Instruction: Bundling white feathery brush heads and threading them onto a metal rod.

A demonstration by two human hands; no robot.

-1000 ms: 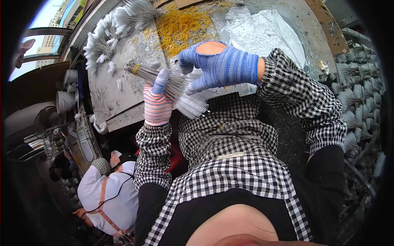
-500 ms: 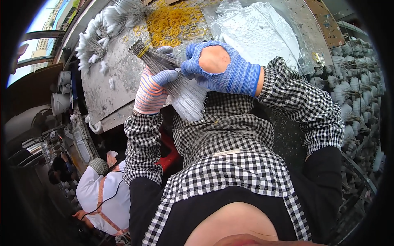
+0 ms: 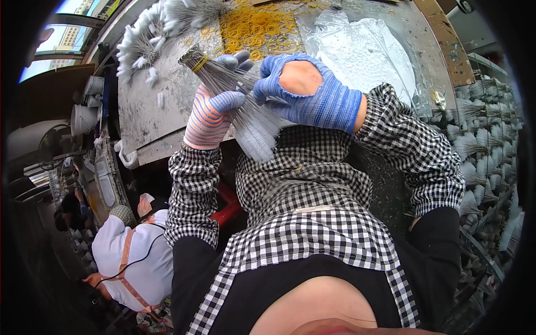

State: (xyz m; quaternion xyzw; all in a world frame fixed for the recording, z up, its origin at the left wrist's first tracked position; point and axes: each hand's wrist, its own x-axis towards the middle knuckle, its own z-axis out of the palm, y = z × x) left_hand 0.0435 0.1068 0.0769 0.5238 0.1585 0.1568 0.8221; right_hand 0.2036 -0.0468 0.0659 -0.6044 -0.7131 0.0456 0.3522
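Observation:
My left hand [image 3: 209,111], in a striped pink and blue glove, grips a bundle of thin wire brushes [image 3: 245,114] with white bristle ends. A yellow rubber band [image 3: 200,62] binds the bundle's wire stems at the far end. My right hand [image 3: 310,95], in a blue knitted glove with a hole on its back, closes on the same bundle from the right. The white bristle ends point down toward my checked shirt.
A pile of yellow rubber bands [image 3: 254,30] lies on the grey metal table [image 3: 156,106]. Loose bundled brushes [image 3: 139,44] lie at the table's far left, clear plastic bags [image 3: 363,56] at the right. Racks of brushes [image 3: 480,145] stand to my right. Another person in white [image 3: 131,262] sits at lower left.
Both hands have lifted the brush bundle and swung it upright, so its banded end now points away over the table. My right hand has shifted onto the bundle's middle.

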